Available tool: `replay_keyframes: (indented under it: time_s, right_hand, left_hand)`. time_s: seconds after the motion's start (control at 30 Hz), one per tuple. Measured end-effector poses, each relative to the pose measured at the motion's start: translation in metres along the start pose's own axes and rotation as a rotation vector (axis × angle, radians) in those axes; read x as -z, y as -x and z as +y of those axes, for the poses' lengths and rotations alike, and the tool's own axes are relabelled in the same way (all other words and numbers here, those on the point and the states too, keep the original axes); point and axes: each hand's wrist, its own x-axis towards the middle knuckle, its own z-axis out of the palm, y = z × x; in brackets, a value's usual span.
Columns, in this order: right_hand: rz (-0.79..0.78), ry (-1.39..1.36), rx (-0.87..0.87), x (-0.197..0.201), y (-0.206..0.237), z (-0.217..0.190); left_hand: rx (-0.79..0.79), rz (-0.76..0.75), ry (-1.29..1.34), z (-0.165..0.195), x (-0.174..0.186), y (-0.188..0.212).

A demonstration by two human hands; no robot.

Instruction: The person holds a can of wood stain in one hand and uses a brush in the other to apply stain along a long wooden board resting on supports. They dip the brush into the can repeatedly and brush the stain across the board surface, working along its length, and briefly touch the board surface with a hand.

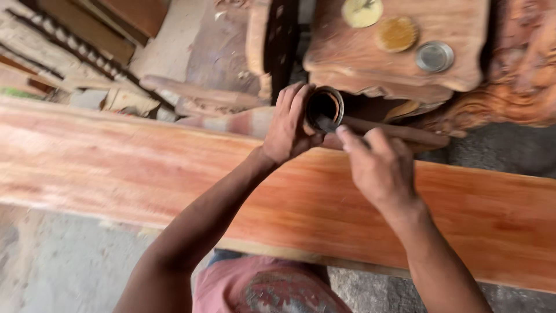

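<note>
the left hand [288,124] wraps round a small round metal tin of dark finish [324,107], held at the far edge of the long reddish wooden plank [116,168]. the right hand [379,165] pinches a dark brush [327,123] dipped into the tin's mouth. best to keep the tin level and load only the brush tip, wiping the excess on the rim.

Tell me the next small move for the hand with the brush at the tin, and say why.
Probably lift the brush out of the small round tin and bring it down onto the long reddish plank. The right hand has the brush tip inside the tin's dark contents, the left hand steadies the tin above the plank's far edge, and the plank's left end looks paler than the rest.
</note>
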Motion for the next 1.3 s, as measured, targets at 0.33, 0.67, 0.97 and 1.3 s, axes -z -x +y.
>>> replay_keyframes:
  time_s: [0.33,0.67,0.97,1.3]
  right_hand:
    - [-0.207,-0.31,-0.052,-0.049,0.022,-0.189]
    - [-0.561,-0.273,-0.727,-0.178,0.029,-0.353]
    - [-0.073,-0.125,-0.36,-0.339,-0.051,-0.368]
    - [-0.067,-0.092,-0.302,-0.366,-0.061,-0.393]
  left_hand:
    - [0.189,0.077,-0.091,-0.027,0.226,0.174]
    - [0.426,0.253,0.17,-0.1,0.427,0.352]
    - [0.66,0.381,0.011,-0.135,0.527,0.428]
    - [0.741,0.347,-0.021,-0.131,0.54,0.457]
